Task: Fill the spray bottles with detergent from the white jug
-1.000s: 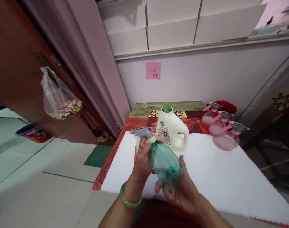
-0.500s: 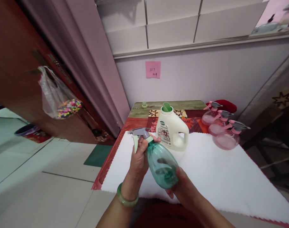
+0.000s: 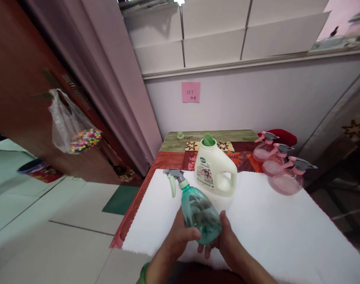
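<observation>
A pale wall (image 3: 242,106) spans the upper half of the frame, with a brown door (image 3: 17,102) and a mauve curtain (image 3: 109,79) at left and light floor tiles (image 3: 64,252) lower left. At center and right, a white cloth (image 3: 265,228) covers most of a red-and-green patterned table (image 3: 168,159). A cream jug (image 3: 217,173) stands mid-frame, its label bearing a green oval and print too small to read. Just below it, the green spray bottle (image 3: 202,215) tilts up-left, the left hand (image 3: 180,234) curled around its lower body, the right hand (image 3: 227,240) cupped, partly closed, against its base. Three pink spray bottles (image 3: 286,182) stand at right. A pink note (image 3: 191,92), top center, reads "357" above smaller, unclear handwriting.
</observation>
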A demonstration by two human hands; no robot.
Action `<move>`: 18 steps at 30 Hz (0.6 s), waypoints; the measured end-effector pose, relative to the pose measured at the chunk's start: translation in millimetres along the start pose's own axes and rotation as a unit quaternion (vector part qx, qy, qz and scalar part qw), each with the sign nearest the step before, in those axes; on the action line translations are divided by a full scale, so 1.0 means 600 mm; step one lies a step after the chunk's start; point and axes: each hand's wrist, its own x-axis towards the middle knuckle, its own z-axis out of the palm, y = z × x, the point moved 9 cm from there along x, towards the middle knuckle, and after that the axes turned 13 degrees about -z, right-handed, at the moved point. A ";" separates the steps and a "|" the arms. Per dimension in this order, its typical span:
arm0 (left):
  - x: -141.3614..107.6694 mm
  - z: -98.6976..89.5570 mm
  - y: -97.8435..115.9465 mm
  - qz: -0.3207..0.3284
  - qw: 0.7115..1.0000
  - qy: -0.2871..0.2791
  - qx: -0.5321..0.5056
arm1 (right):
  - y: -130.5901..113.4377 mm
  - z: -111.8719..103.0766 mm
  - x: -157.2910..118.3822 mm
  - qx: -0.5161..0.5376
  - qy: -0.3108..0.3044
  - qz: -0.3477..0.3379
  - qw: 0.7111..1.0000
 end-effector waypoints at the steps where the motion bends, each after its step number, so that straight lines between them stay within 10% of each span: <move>1: 0.002 -0.017 0.009 0.008 1.000 0.027 0.011 | 0.000 -0.015 0.003 -0.056 0.014 -0.007 0.998; 5: 0.029 -0.135 0.087 0.027 0.964 0.231 0.133 | -0.021 -0.080 -0.003 -0.196 0.063 -0.057 0.977; 8: 0.060 -0.227 0.180 0.035 0.832 0.425 0.356 | -0.031 -0.139 -0.028 -0.230 0.094 -0.042 0.968; 12: 0.144 -0.283 0.246 0.013 0.748 0.482 0.456 | -0.074 -0.237 -0.075 -0.252 0.212 -0.045 0.943; 18: 0.247 -0.267 0.249 -0.009 0.662 0.479 0.576 | -0.151 -0.348 -0.125 -0.276 0.333 -0.051 0.900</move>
